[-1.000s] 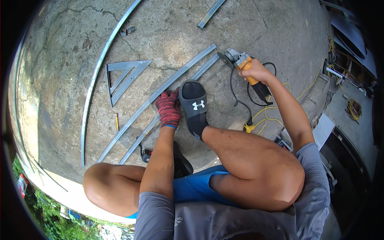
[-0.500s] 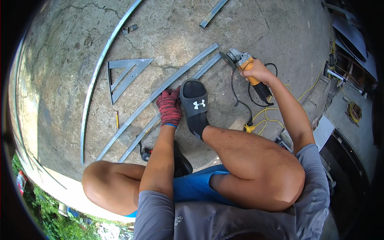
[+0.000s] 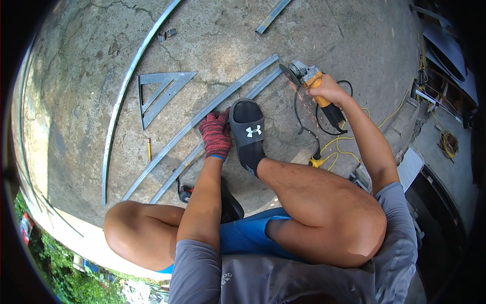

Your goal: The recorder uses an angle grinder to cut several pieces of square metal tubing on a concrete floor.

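My right hand (image 3: 329, 92) is wrapped round the body of an orange and grey angle grinder (image 3: 312, 77). Its dark disc (image 3: 289, 75) meets the far end of the nearer metal channel (image 3: 266, 83), and orange sparks (image 3: 307, 105) spray down toward me. A second, longer metal channel (image 3: 172, 140) lies alongside. My left hand (image 3: 216, 134), in a red and black knit glove, is closed on the nearer channel between the longer one and my foot; its fingertips are partly hidden. My foot in a black slide sandal (image 3: 247, 119) rests across the nearer channel.
A metal triangle square (image 3: 178, 88) and a yellow pencil (image 3: 149, 150) lie left of the channels. Beyond them curves a long metal strip (image 3: 114, 111). A tape measure (image 3: 185, 193) sits by my left forearm. Yellow extension cord (image 3: 338, 147) and the grinder's black cable trail at right.
Sparks now fly from the grinder's disc; none showed before. Both hands keep almost the same place, and the whole view has shifted slightly.
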The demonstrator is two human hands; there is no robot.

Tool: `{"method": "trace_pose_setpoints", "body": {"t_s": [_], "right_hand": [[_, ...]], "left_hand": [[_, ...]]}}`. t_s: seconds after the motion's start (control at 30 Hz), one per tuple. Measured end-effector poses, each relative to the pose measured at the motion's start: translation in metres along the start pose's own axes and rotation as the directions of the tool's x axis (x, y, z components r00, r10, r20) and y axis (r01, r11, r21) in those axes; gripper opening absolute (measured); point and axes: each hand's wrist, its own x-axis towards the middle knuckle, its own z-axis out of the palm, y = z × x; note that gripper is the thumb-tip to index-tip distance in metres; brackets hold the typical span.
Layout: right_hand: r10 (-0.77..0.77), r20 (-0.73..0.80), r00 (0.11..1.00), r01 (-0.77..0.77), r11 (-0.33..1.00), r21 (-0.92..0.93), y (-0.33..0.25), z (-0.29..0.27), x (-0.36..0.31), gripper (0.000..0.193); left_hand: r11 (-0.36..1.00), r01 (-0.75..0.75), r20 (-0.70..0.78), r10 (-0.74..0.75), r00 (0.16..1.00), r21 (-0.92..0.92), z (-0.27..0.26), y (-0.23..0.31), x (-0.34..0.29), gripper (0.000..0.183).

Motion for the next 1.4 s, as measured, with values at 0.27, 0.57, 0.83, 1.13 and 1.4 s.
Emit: {"method": "trace_pose_setpoints", "body": {"t_s": [0.27, 0.57, 0.83, 1.13, 1.4], "right_hand": [[0.005, -0.016, 1.000, -0.006, 1.000, -0.027, 0.003, -0.001, 0.002, 0.028], [0.005, -0.001, 1.000, -0.005, 1.000, -0.027, 0.005, -0.003, 0.005, 0.027], [0.008, -0.013, 1.000, -0.008, 0.998, -0.059, 0.008, -0.004, 0.007, 0.027], [0.014, -0.004, 1.000, -0.014, 0.998, -0.059, -0.007, -0.001, 0.003, 0.026], [0.006, -0.029, 1.000, -0.009, 0.995, -0.104, 0.001, -0.003, 0.010, 0.030]], "left_hand": [[1.000, -0.012, -0.018, 0.013, 1.000, 0.020, -0.003, 0.005, 0.000, 0.058], [1.000, 0.004, 0.012, -0.004, 1.000, -0.006, -0.005, 0.004, 0.001, 0.056], [1.000, -0.026, -0.036, 0.025, 0.999, -0.010, -0.005, 0.005, 0.000, 0.055], [0.999, -0.040, -0.042, 0.040, 0.998, -0.013, -0.006, 0.003, -0.001, 0.055], [0.999, -0.036, -0.030, 0.036, 0.999, -0.012, -0.003, 0.001, -0.001, 0.059]]}}
